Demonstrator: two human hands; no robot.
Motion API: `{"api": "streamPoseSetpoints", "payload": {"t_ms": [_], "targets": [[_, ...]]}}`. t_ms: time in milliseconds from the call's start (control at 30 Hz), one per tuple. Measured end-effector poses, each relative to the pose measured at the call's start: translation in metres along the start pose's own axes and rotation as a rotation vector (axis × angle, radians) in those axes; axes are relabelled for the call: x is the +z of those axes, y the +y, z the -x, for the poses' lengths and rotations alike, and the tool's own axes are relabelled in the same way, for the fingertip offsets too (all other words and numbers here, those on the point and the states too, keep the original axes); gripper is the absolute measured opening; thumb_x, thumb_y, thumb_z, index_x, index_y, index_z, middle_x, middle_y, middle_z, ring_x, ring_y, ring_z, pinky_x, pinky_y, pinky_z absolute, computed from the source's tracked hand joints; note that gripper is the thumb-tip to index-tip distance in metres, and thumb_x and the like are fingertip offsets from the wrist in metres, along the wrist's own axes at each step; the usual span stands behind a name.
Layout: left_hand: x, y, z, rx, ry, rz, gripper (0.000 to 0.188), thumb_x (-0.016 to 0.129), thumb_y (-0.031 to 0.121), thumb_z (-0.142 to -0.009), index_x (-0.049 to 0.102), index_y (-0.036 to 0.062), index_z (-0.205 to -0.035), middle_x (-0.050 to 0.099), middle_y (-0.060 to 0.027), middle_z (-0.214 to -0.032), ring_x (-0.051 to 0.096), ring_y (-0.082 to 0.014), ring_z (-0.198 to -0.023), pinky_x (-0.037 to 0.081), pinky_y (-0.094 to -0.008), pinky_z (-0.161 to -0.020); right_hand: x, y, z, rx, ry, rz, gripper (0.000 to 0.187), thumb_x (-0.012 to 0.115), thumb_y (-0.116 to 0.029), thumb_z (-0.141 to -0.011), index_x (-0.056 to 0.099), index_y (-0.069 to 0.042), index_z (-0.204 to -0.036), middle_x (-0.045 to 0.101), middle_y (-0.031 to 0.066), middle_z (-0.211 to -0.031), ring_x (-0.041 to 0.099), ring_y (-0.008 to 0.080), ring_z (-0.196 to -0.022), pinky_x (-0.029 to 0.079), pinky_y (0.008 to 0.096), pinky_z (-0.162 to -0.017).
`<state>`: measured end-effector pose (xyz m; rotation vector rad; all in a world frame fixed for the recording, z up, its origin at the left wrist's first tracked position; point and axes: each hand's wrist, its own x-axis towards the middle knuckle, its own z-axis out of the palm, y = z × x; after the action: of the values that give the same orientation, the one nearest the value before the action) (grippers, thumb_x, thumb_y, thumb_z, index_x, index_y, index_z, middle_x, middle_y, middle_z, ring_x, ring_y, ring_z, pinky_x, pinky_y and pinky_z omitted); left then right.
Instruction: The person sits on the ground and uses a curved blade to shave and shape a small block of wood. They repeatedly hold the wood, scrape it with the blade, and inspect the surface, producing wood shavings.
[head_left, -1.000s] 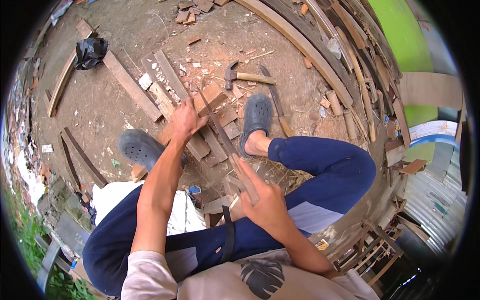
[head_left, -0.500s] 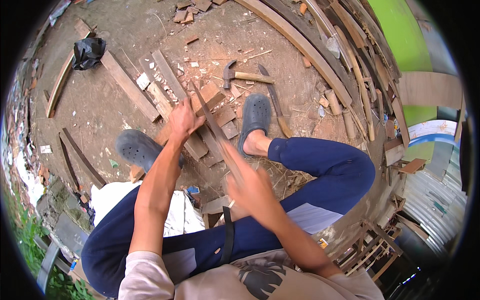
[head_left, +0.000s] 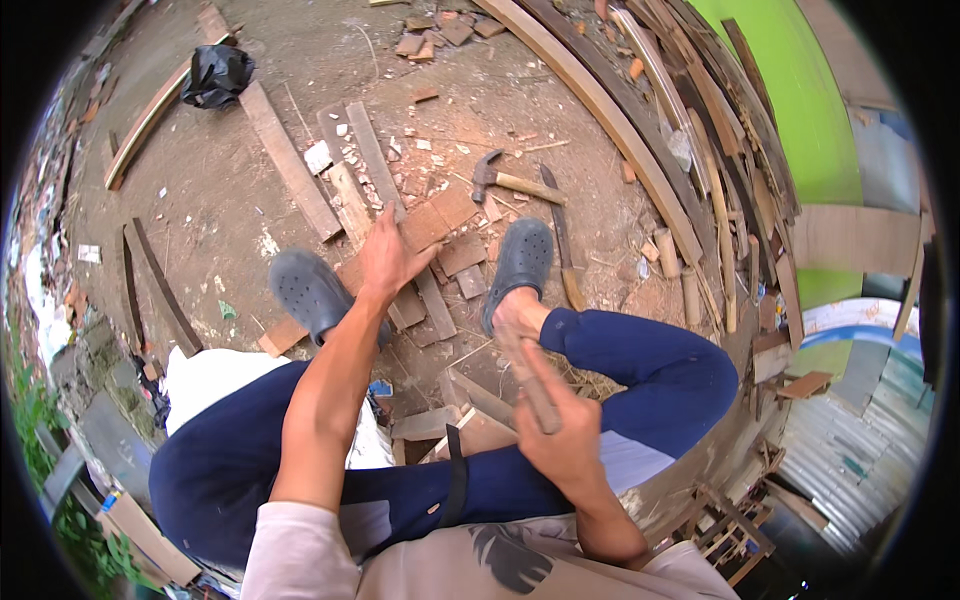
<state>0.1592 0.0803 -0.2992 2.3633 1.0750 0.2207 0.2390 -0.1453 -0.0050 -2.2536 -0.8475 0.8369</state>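
Note:
My left hand (head_left: 390, 257) grips a narrow wooden strip (head_left: 372, 160), its thumb reaching out to the right. The strip slants across a reddish-brown wooden block (head_left: 443, 216) on the ground between my feet. Down by my right knee, my right hand (head_left: 562, 430) is closed round a long, narrow brown tool (head_left: 530, 375). That tool is smeared and foreshortened, though its outline half a second ago was blade-like. Ahead of my right foot lie a claw hammer (head_left: 520, 184) with a wooden handle and a dark-bladed machete (head_left: 560, 232).
Wood chips and offcuts (head_left: 460, 255) litter the ground round the block. A thicker plank (head_left: 290, 160) and a black plastic bag (head_left: 218, 76) lie ahead on the left. Long timbers (head_left: 600, 110) are stacked along the right. White cloth (head_left: 215, 385) bulges beside my left leg.
My right hand has pulled the tool back from the strip, down and to the right. The left hand stays on the strip. The whole view has shifted slightly.

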Motion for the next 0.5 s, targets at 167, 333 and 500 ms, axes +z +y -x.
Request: {"api": "streamPoseSetpoints", "payload": {"t_ms": [167, 333, 500], "targets": [[-0.03, -0.033, 0.026, -0.409, 0.188, 0.222, 0.047, 0.071, 0.043, -0.091, 0.067, 0.0022, -0.115, 0.07, -0.0224, -0.115, 0.067, -0.0404, -0.107, 0.052, -0.0465, -0.091, -0.013, 0.009, -0.012, -0.12, 0.234, -0.087, 0.056, 0.064, 0.004, -0.084, 0.058, 0.004, -0.139, 0.076, 0.0224, -0.097, 0.073, 0.0181, -0.073, 0.056, 0.0306, -0.065], [-0.043, -0.034, 0.036, -0.542, 0.07, 0.137, 0.043, 0.056, 0.04, -0.096, 0.074, 0.0011, -0.09, 0.072, -0.0242, -0.086, 0.071, -0.0419, -0.085, 0.054, -0.0484, -0.079, 0.0, 0.034, -0.031, -0.159, 0.283, -0.105, 0.053, 0.061, 0.004, -0.086, 0.058, 0.005, -0.139, 0.073, 0.0259, -0.112, 0.075, 0.021, -0.092, 0.056, 0.031, -0.077], [-0.052, -0.044, 0.06, -0.515, -0.06, 0.248, 0.041, 0.054, 0.037, -0.099, 0.075, 0.0022, -0.096, 0.071, -0.0272, -0.093, 0.069, -0.0457, -0.092, 0.053, -0.0501, -0.085, 0.016, 0.062, -0.033, -0.04, 0.223, -0.256, 0.052, 0.061, 0.005, -0.087, 0.058, 0.006, -0.139, 0.07, 0.0224, -0.125, 0.068, 0.0216, -0.112, 0.051, 0.0318, -0.096]]}}
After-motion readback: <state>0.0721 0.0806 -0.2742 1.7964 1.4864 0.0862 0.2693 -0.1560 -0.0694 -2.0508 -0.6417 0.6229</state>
